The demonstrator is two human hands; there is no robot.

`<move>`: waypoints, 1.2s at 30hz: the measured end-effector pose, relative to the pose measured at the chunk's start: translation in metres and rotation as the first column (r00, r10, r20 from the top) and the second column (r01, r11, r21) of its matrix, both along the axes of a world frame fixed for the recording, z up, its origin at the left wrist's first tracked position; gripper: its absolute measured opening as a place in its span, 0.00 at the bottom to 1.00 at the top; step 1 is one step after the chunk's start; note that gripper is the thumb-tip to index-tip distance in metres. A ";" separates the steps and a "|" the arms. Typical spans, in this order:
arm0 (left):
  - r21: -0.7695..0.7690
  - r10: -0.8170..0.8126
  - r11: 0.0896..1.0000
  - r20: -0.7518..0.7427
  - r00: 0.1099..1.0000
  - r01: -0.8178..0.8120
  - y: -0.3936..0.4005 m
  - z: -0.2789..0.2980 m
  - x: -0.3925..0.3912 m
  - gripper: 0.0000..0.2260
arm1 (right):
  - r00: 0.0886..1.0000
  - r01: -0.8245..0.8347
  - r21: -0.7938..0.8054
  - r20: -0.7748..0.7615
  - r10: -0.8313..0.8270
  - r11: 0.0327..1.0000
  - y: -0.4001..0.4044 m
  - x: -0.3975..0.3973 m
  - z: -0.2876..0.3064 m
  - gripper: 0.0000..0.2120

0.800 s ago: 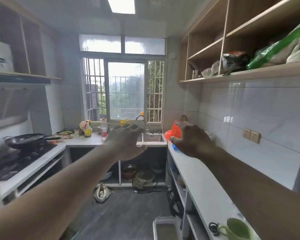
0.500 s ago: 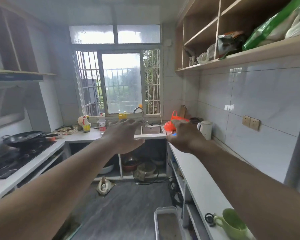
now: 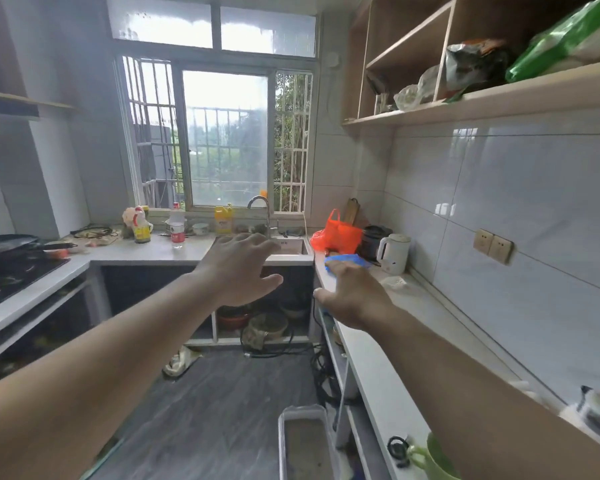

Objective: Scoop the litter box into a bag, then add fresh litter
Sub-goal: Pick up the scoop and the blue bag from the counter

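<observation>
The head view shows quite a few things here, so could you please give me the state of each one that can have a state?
left hand: open, fingers spread, holding nothing, raised in the air.
right hand: open, reaching toward the blue object on the counter; contact unclear.
litter box: on the floor, uncovered, litter inside.
orange bag: standing slumped on the counter, handles up.
white kettle: upright, lid down.
faucet: no water visible.
wok: sitting on the stove.

Stretched both arms forward over a grey kitchen floor; left hand [image 3: 238, 268] spread, holding nothing, before the sink [image 3: 291, 246]. Reached right hand [image 3: 352, 296] along the right worktop [image 3: 388, 382] edge toward a blue item [image 3: 347, 260] beside an orange bag [image 3: 338, 232]. Litter box [image 3: 303, 441] sat below that worktop's near end.
</observation>
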State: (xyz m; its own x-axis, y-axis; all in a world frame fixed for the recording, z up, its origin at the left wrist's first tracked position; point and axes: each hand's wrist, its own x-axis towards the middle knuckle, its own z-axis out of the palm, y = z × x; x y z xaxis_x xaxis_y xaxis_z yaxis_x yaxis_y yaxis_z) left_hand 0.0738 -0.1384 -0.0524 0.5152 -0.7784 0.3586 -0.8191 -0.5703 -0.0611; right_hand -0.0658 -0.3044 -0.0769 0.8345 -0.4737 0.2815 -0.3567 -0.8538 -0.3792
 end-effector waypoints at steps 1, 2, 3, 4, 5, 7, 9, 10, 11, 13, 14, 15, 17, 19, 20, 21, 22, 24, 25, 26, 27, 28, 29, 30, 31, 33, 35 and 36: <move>0.003 -0.010 1.000 -0.004 1.000 0.010 -0.006 -0.007 0.013 0.29 | 1.000 0.004 0.004 -0.002 -0.004 1.000 -0.005 0.010 -0.003 0.26; 0.007 -0.019 1.000 -0.012 1.000 0.019 -0.014 -0.014 0.028 0.29 | 1.000 0.014 0.005 -0.003 -0.014 1.000 -0.010 0.021 -0.007 0.27; 0.003 -0.030 1.000 -0.020 0.999 0.030 -0.021 -0.020 0.044 0.30 | 1.000 0.023 0.000 0.001 -0.023 1.000 -0.017 0.035 -0.010 0.29; 0.002 -0.038 0.999 -0.030 0.999 0.038 -0.029 -0.026 0.061 0.30 | 0.999 0.036 -0.006 0.000 -0.036 0.999 -0.023 0.051 -0.013 0.30; -0.003 -0.048 0.999 -0.033 0.998 0.048 -0.036 -0.033 0.079 0.29 | 0.999 0.050 -0.016 -0.004 -0.050 0.999 -0.030 0.068 -0.017 0.30; -0.019 -0.069 0.997 -0.033 0.997 0.069 -0.050 -0.045 0.118 0.29 | 0.996 0.081 -0.028 -0.021 -0.081 0.996 -0.041 0.105 -0.025 0.27; -0.039 -0.083 0.996 -0.051 0.995 0.081 -0.063 -0.057 0.161 0.28 | 0.994 0.108 -0.026 -0.018 -0.109 0.994 -0.053 0.146 -0.034 0.25; -0.040 -0.090 0.995 -0.055 0.994 0.088 -0.068 -0.061 0.182 0.28 | 0.993 0.115 -0.021 -0.016 -0.115 0.993 -0.059 0.166 -0.037 0.25; -0.031 -0.102 0.994 -0.057 0.993 0.100 -0.072 -0.063 0.201 0.28 | 0.992 0.121 -0.012 -0.019 -0.121 0.993 -0.064 0.184 -0.040 0.25; -0.016 -0.123 0.992 -0.053 0.991 0.122 -0.079 -0.062 0.237 0.28 | 0.991 0.131 -0.008 -0.035 -0.131 0.991 -0.071 0.216 -0.040 0.25; -0.014 -0.128 0.992 -0.052 0.990 0.127 -0.084 -0.060 0.254 0.28 | 0.990 0.138 -0.015 -0.039 -0.138 0.990 -0.075 0.229 -0.039 0.24; -0.016 -0.132 0.991 -0.053 0.990 0.131 -0.088 -0.057 0.268 0.28 | 0.989 0.145 -0.025 -0.039 -0.146 0.989 -0.078 0.241 -0.037 0.24; -0.022 -0.137 0.990 -0.050 0.989 0.137 -0.096 -0.053 0.291 0.29 | 0.988 0.147 -0.053 -0.038 -0.149 0.988 -0.085 0.261 -0.033 0.23; -0.020 -0.155 0.988 -0.059 0.986 0.154 -0.103 -0.053 0.308 0.29 | 0.988 0.137 -0.079 -0.057 -0.141 0.987 -0.089 0.278 -0.032 0.23; -0.015 -0.164 0.986 -0.063 0.984 0.163 -0.106 -0.055 0.315 0.29 | 0.988 0.133 -0.084 -0.069 -0.138 0.988 -0.091 0.286 -0.032 0.23; -0.008 -0.169 0.986 -0.064 0.984 0.168 -0.109 -0.057 0.323 0.29 | 0.987 0.132 -0.088 -0.079 -0.139 0.987 -0.094 0.293 -0.032 0.23; -0.002 -0.171 0.985 -0.067 0.983 0.171 -0.113 -0.060 0.331 0.29 | 0.987 0.133 -0.088 -0.083 -0.141 0.987 -0.098 0.300 -0.034 0.23; 0.010 -0.171 0.985 -0.084 0.982 0.172 -0.121 -0.065 0.345 0.29 | 0.986 0.134 -0.079 -0.086 -0.141 0.988 -0.108 0.314 -0.037 0.24; 0.015 -0.172 0.985 -0.093 0.981 0.174 -0.125 -0.066 0.351 0.30 | 0.986 0.135 -0.068 -0.085 -0.141 0.989 -0.113 0.320 -0.040 0.24; 0.019 -0.173 0.984 -0.096 0.980 0.176 -0.130 -0.067 0.356 0.30 | 0.987 0.135 -0.056 -0.081 -0.140 0.989 -0.118 0.325 -0.042 0.23; 0.026 -0.171 0.984 -0.096 0.981 0.174 -0.136 -0.067 0.360 0.30 | 0.987 0.135 -0.051 -0.080 -0.138 0.990 -0.124 0.331 -0.045 0.23; 0.029 -0.169 0.985 -0.096 0.981 0.172 -0.142 -0.066 0.365 0.29 | 0.988 0.133 -0.042 -0.076 -0.136 0.990 -0.131 0.337 -0.048 0.24; 0.032 -0.171 0.984 -0.092 0.981 0.175 -0.149 -0.065 0.369 0.29 | 0.989 0.127 -0.032 -0.067 -0.129 0.991 -0.138 0.342 -0.050 0.24; 0.036 -0.174 0.983 -0.086 0.981 0.177 -0.154 -0.064 0.371 0.28 | 0.992 0.115 -0.019 -0.052 -0.116 0.993 -0.144 0.347 -0.052 0.25; 0.042 -0.173 0.983 -0.082 0.981 0.177 -0.159 -0.062 0.373 0.28 | 0.994 0.104 -0.001 -0.034 -0.104 0.995 -0.150 0.352 -0.054 0.25; 0.056 -0.167 0.984 -0.071 0.983 0.172 -0.170 -0.058 0.375 0.28 | 0.996 0.092 0.037 -0.004 -0.092 0.995 -0.159 0.360 -0.056 0.25; 0.067 -0.158 0.985 -0.049 0.986 0.162 -0.180 -0.053 0.380 0.28 | 0.997 0.076 0.054 0.020 -0.078 0.996 -0.167 0.370 -0.058 0.25; 0.061 -0.155 0.986 -0.036 0.987 0.157 -0.184 -0.051 0.384 0.28 | 0.997 0.066 0.053 0.024 -0.068 0.996 -0.171 0.377 -0.059 0.25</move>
State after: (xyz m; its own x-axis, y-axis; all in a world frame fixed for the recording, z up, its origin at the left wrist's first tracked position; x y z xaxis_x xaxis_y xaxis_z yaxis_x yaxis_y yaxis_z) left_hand 0.4582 -0.3222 -0.1036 0.3956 -0.8710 0.2913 -0.9000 -0.4309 -0.0661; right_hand 0.3115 -0.4757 -0.1363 0.7931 -0.5428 0.2761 -0.4018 -0.8071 -0.4326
